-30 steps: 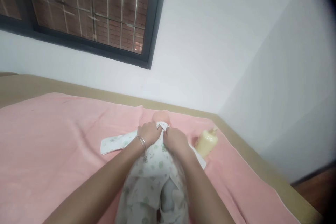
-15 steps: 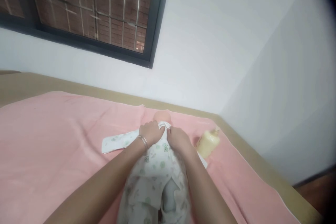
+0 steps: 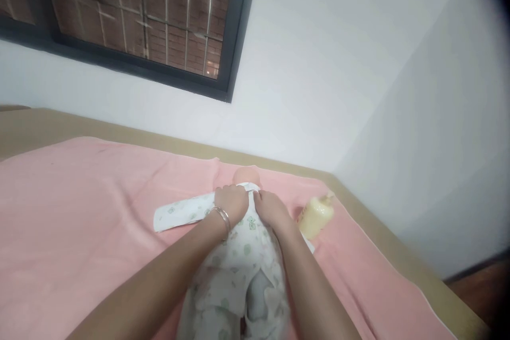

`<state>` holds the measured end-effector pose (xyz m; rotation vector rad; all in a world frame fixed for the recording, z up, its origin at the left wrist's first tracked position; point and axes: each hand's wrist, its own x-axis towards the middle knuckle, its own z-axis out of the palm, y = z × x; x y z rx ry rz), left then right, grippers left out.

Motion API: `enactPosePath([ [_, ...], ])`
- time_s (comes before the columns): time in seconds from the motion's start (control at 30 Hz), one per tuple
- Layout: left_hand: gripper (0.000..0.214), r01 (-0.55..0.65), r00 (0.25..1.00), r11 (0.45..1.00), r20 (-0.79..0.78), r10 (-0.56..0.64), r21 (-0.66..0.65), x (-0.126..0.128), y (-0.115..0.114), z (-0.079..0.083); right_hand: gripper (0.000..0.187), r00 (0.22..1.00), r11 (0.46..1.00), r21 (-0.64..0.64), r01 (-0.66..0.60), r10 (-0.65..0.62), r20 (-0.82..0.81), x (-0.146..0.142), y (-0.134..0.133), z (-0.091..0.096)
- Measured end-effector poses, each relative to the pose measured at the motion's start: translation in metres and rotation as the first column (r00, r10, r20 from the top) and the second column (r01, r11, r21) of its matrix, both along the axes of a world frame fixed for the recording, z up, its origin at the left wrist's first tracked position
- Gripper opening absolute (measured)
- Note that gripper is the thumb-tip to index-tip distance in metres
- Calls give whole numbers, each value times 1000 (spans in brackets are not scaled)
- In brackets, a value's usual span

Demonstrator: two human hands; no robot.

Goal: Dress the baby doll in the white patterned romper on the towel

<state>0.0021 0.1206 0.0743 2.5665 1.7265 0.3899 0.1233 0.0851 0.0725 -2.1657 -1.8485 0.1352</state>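
Observation:
A baby doll (image 3: 246,175) lies on its back on a pink towel (image 3: 79,212), dressed in a white garment with small green prints (image 3: 239,260). My left hand (image 3: 231,203), with a bracelet at the wrist, grips the garment near the doll's neck on the left. My right hand (image 3: 270,208) pinches the same neckline on the right. Both hands are closed on the cloth and almost touch each other. One sleeve (image 3: 179,212) lies stretched out flat to the left. The doll's face is mostly hidden behind my hands.
A pale yellow bottle (image 3: 316,216) lies on the towel just right of my right hand. The towel covers a tan mattress (image 3: 398,255) set in a corner of white walls. A dark-framed window (image 3: 159,26) is up left. Wooden floor (image 3: 478,292) shows at the right.
Both hands have shifted slightly up toward the doll's neck and come closer together along the garment's opening. The doll and the bottle have stayed in place.

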Motion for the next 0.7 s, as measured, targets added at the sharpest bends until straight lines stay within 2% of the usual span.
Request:
enactPosePath([
  [0.27, 38, 10, 999, 1000, 33, -11, 21, -1, 7, -8, 46, 998, 999, -21, -33, 34, 57, -14, -19, 18],
  [0.57, 43, 12, 999, 998, 39, -14, 64, 2, 1, -11, 51, 999, 999, 38, -32, 33, -23, 2, 4, -4],
  [0.7, 45, 3, 1000, 995, 26, -6, 100, 5, 3, -10, 53, 1000, 997, 71, 3, -3, 7, 1, 8, -11],
])
